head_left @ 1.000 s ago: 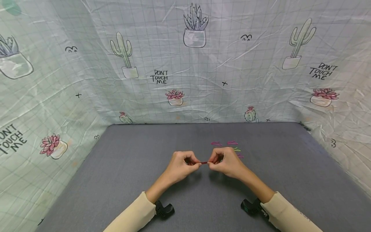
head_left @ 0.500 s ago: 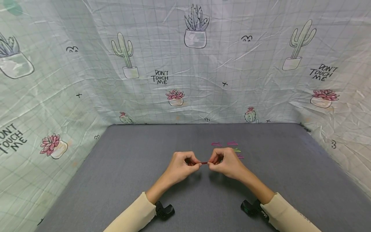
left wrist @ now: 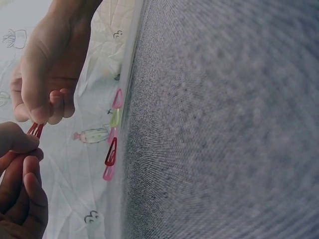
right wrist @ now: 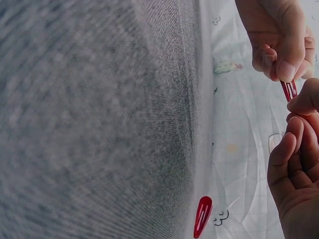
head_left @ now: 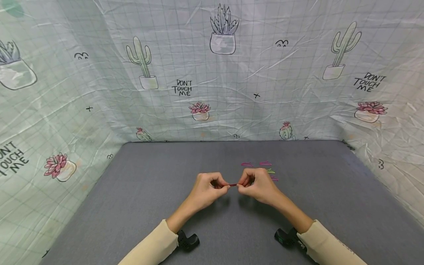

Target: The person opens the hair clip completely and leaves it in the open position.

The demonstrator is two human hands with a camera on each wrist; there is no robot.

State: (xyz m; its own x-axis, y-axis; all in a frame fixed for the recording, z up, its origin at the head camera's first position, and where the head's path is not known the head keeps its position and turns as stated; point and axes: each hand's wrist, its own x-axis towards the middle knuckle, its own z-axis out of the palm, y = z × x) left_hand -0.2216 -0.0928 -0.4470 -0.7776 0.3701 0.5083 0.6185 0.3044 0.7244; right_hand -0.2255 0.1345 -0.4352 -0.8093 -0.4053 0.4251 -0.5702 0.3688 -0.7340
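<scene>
Between my hands, at mid-table in the head view, a red snap hair clip [head_left: 233,185] is held just above the grey surface. My left hand [head_left: 207,189] pinches one end between thumb and index finger. The other end is pinched by my right hand [head_left: 260,185] in the same way. In the right wrist view, the slotted middle of the clip [right wrist: 288,91] shows between the fingertips. The fingers cover both of its ends.
Beyond the right hand lie pink hair clips [head_left: 265,163] and a green one [head_left: 271,171]. Another red clip [left wrist: 110,152] lies on the table in the left wrist view. A cactus-print cloth [head_left: 232,92] encloses the table's [head_left: 149,173] back and sides.
</scene>
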